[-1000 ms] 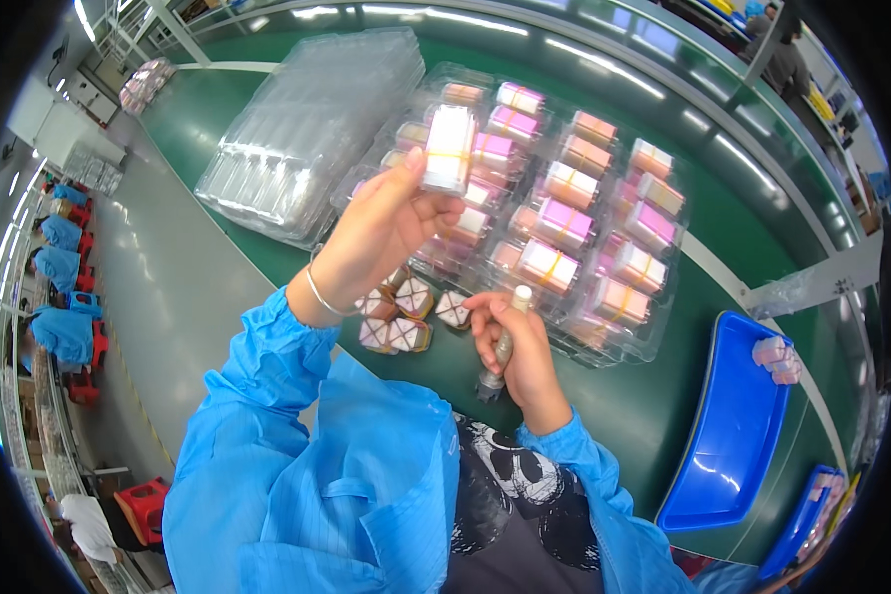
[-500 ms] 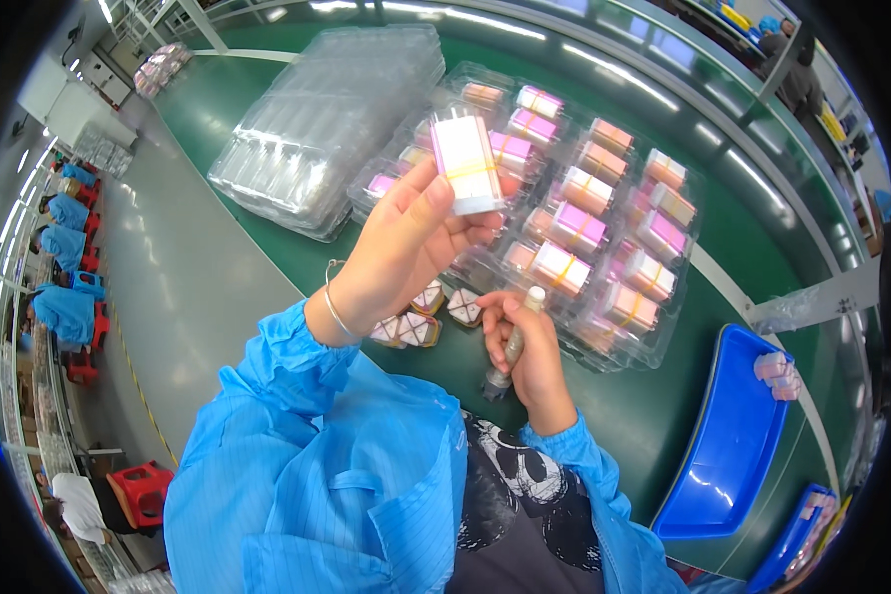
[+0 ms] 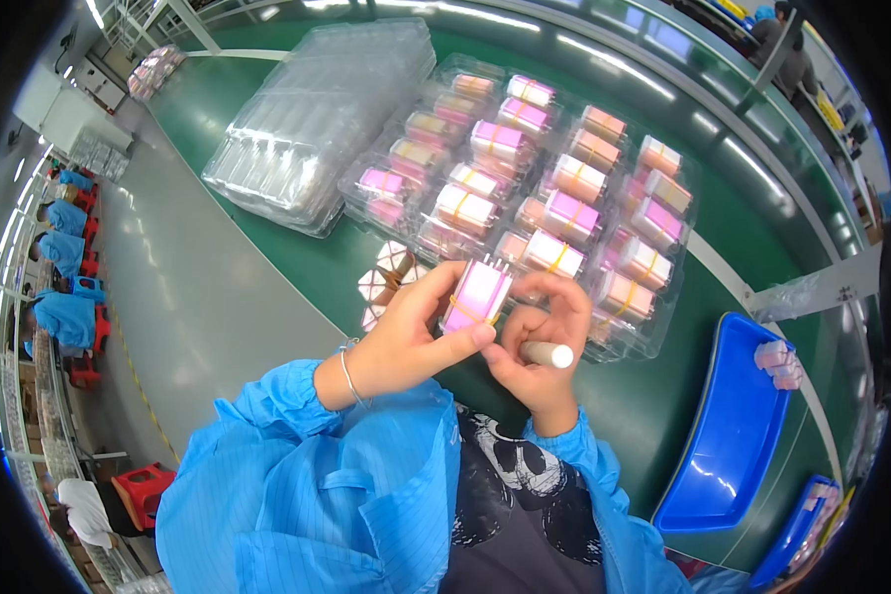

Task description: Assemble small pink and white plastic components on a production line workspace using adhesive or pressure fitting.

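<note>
- Head view, looking down: a small pink-and-white bundle (image 3: 477, 294), bound w/ a yellow rubber band, sits centre frame, just above the person's chest, in front of the green belt.
- Left hand (image 3: 413, 337) holds the bundle: thumb under its lower edge, fingers curled round the left side. Firm, narrow grip. Thin metal bracelet (image 3: 349, 376) on the wrist.
- Right hand (image 3: 542, 342) is just right of the bundle, fingertips touching its right edge; it also grips a white cylindrical marker-like stick (image 3: 547, 353), lying crosswise in the palm, blunt end pointing right.
- Both forearms in blue work-coat sleeves (image 3: 307, 475); dark printed shirt (image 3: 525, 505) shows between them at the bottom.
- Just behind the hands: a clear plastic blister tray (image 3: 525, 188) w/ rows of similar banded bundles in pink, orange, cream colours, one per pocket.
- Left of the hands, partly hidden: a few small white-and-brown folded boxes (image 3: 386, 277) on the belt.
- Upper left: a stack of empty clear trays (image 3: 317, 119), touching the filled tray's left side.
- All rest on a green conveyor belt (image 3: 752, 228), curving thru the frame; grey floor (image 3: 178, 287) to its left.
- Right: a blue plastic tray (image 3: 733, 436) w/ a few pinkish pieces (image 3: 777, 361) at its top end; a second blue tray (image 3: 797, 530) lower right, contents too small to tell.
- Far left edge: other workers in blue coats (image 3: 64, 247), seated on red stools (image 3: 144, 490), well apart.
</note>
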Demonstrator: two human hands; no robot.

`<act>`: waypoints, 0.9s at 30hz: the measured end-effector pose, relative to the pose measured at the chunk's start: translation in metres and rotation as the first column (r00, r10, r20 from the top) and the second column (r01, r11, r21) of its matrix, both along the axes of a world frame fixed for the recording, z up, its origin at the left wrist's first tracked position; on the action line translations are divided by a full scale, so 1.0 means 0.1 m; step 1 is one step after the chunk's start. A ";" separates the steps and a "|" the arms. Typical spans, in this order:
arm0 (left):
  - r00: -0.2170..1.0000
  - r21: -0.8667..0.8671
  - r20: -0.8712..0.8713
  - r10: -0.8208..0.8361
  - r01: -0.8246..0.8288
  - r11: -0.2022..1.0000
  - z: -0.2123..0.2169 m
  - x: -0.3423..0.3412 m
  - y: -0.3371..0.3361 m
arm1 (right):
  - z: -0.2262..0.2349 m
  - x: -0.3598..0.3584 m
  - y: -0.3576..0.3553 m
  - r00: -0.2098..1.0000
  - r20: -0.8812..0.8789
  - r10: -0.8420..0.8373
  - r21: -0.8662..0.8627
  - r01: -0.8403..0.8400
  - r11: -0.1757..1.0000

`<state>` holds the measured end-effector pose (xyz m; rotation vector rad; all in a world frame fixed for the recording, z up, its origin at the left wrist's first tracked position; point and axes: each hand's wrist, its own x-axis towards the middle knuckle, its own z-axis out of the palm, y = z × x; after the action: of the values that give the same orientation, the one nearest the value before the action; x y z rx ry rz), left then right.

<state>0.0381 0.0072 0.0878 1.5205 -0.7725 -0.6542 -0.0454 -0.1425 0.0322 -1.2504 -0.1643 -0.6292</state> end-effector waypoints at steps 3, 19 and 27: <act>0.997 0.025 -0.077 -0.011 0.012 1.000 -0.02 -0.02 -0.01 | 0.05 0.03 -0.02 0.996 -0.019 -0.092 -0.235 0.085 0.968; 0.993 0.026 -0.052 0.110 -0.108 0.994 -0.13 -0.02 0.01 | 0.06 0.04 0.02 0.963 -0.147 -0.226 -0.303 0.174 0.937; 0.713 -0.071 0.697 0.076 -0.037 0.997 -0.12 0.17 -0.09 | 0.11 0.00 0.02 0.966 -0.125 -0.225 -0.311 0.177 0.934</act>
<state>0.0549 -0.0014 0.0762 1.7469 -1.2957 0.0342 -0.0458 -0.1409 0.0429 -1.6186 0.0044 -0.6951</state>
